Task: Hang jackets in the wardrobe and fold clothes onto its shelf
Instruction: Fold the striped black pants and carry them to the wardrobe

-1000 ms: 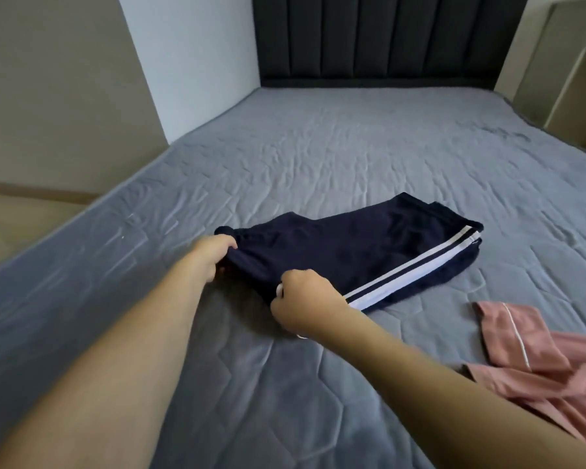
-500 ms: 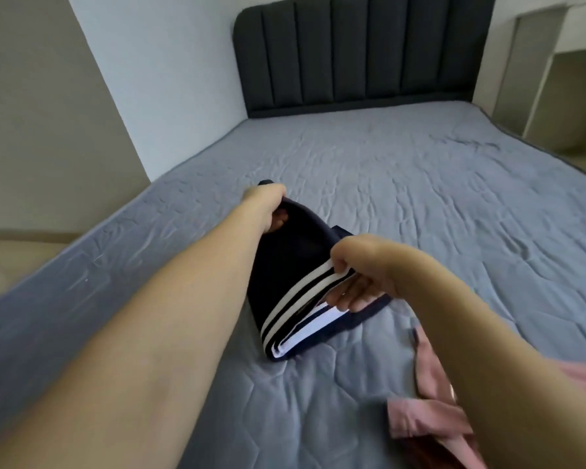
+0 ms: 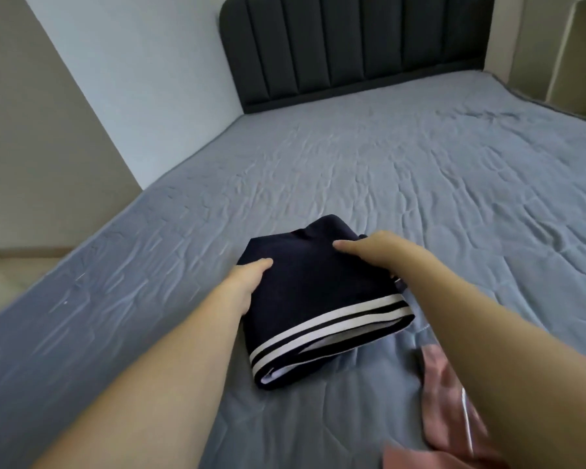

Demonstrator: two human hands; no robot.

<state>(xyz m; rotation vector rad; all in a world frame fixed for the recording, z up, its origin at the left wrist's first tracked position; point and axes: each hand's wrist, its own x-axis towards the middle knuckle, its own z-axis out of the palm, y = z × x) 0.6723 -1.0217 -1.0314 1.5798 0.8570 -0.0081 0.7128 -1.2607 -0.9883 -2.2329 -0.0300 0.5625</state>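
Observation:
A navy garment [image 3: 318, 299] with white stripes lies folded into a compact bundle on the grey bed [image 3: 403, 170], striped edge toward me. My left hand [image 3: 247, 279] holds its left edge, thumb on top and fingers hidden beneath the cloth. Along the far right edge, my right hand [image 3: 376, 252] grips the bundle with the thumb lying on top and the fingers curled down the side. No wardrobe is in view.
A pink garment [image 3: 450, 397] lies crumpled on the bed at the lower right, partly behind my right forearm. A dark padded headboard [image 3: 352, 45] stands at the far end. A white wall [image 3: 132, 79] borders the bed's left side, with beige furniture [image 3: 575, 55] at the far right.
The navy garment went from a wide half-fold to a small bundle: both hands lifted one end and folded it over. It now lies flat with a hand on each side.

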